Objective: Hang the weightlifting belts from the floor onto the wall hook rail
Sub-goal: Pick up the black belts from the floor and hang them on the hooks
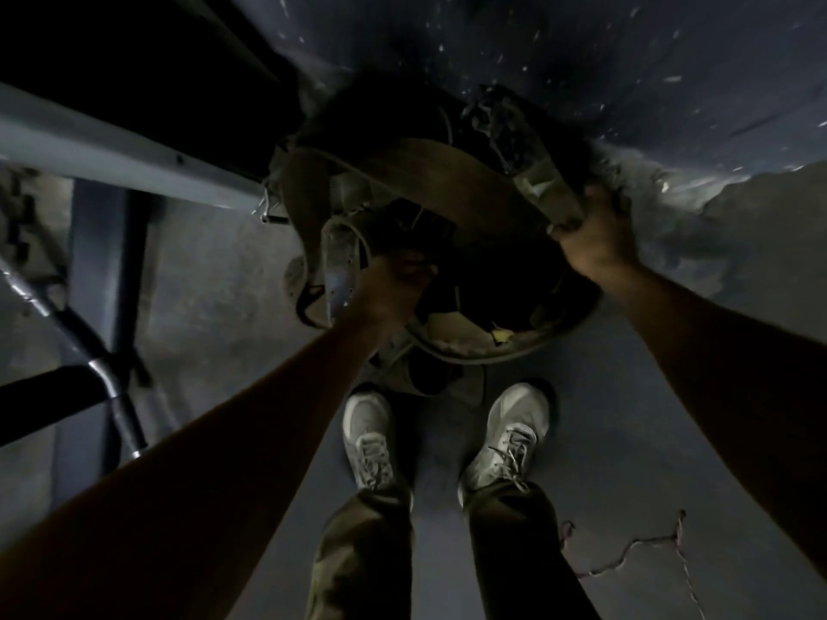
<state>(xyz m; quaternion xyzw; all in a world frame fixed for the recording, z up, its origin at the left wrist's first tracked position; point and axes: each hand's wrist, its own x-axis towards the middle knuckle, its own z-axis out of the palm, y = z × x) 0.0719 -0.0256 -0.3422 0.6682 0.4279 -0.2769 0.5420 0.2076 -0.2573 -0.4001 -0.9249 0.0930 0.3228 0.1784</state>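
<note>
A dim heap of worn weightlifting belts lies on the floor against the dark wall, just ahead of my feet. A broad brown belt arches across the top of the heap. My right hand grips its frayed, flaking right end. My left hand reaches into the middle of the heap and curls around a dark strap there. Beside that hand stands a pale belt end with rivets. Another curved belt lies at the front of the heap. The wall hook rail is not in view.
A grey metal beam of a gym frame runs across the left, with dark tubes below it. My two white shoes stand just behind the heap. The concrete floor is cracked at the lower right.
</note>
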